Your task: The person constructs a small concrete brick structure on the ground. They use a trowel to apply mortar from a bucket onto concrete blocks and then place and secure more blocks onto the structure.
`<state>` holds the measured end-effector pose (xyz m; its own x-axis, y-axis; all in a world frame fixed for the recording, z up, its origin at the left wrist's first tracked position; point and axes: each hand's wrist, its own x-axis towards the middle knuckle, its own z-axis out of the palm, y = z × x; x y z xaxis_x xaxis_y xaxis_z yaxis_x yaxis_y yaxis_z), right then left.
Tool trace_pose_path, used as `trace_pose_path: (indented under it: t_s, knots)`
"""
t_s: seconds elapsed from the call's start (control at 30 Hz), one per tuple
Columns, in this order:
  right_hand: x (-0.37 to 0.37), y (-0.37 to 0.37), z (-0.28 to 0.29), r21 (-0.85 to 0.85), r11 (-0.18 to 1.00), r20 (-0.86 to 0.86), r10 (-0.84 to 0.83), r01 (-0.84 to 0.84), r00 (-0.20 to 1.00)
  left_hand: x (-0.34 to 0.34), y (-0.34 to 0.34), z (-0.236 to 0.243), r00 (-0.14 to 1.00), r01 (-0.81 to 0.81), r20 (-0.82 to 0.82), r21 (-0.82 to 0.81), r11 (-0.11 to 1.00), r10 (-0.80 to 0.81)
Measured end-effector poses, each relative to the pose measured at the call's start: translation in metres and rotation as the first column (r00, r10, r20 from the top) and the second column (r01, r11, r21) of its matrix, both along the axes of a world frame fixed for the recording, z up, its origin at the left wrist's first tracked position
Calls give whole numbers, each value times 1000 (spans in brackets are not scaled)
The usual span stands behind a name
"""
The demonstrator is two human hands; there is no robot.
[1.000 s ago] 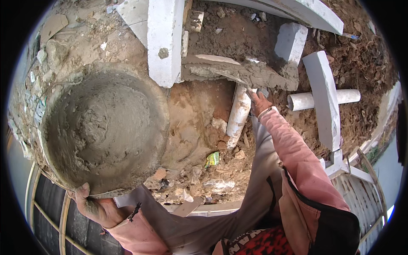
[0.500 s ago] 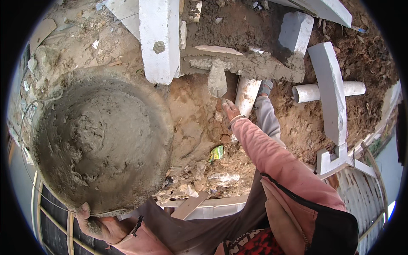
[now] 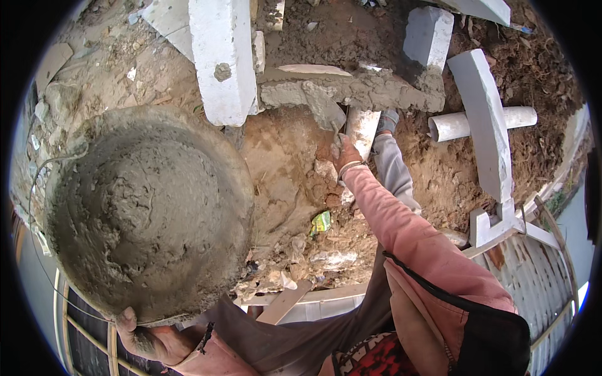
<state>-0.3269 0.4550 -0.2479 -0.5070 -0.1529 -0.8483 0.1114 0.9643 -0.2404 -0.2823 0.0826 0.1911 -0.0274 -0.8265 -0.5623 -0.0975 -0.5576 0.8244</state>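
Observation:
My left hand [image 3: 150, 340] grips the near rim of a wide round basin [image 3: 246, 182], thumb over the edge. Wet grey mortar [image 3: 150, 194] lies inside it. Out in front, my right hand [image 3: 346, 153] is closed round the handle of a trowel [image 3: 325, 106]. The mortar-smeared blade slants up and left against the side of a rough ledge [image 3: 398, 94] coated in mortar. Just right of that hand, a dirty white pipe [image 3: 362, 133] runs out from under the ledge.
A white concrete post [image 3: 222, 69] stands left of the ledge, and a white block [image 3: 428, 37] at its right end. Farther right, a curved white beam [image 3: 483, 119] crosses another pipe [image 3: 520, 116]. A green wrapper [image 3: 320, 223] lies on the dirt near my leg.
The trowel blade has turned from hanging nearly upright to slanting across the ledge's side. My right hand has shifted slightly up with it. The left hand keeps its hold on the basin.

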Motion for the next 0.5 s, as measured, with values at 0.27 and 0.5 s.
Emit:
trace_pose_path:
  t_s: [0.27,0.5]
  knots:
    - [-57,93,24,22,1000,-33,23,-22,999,-21,18,-13,998,-26,52,-17,1000,27]
    - [-163,74,214,-567,751,-244,239,-339,940,-54,37,-33,983,139,140,-182,973,-115]
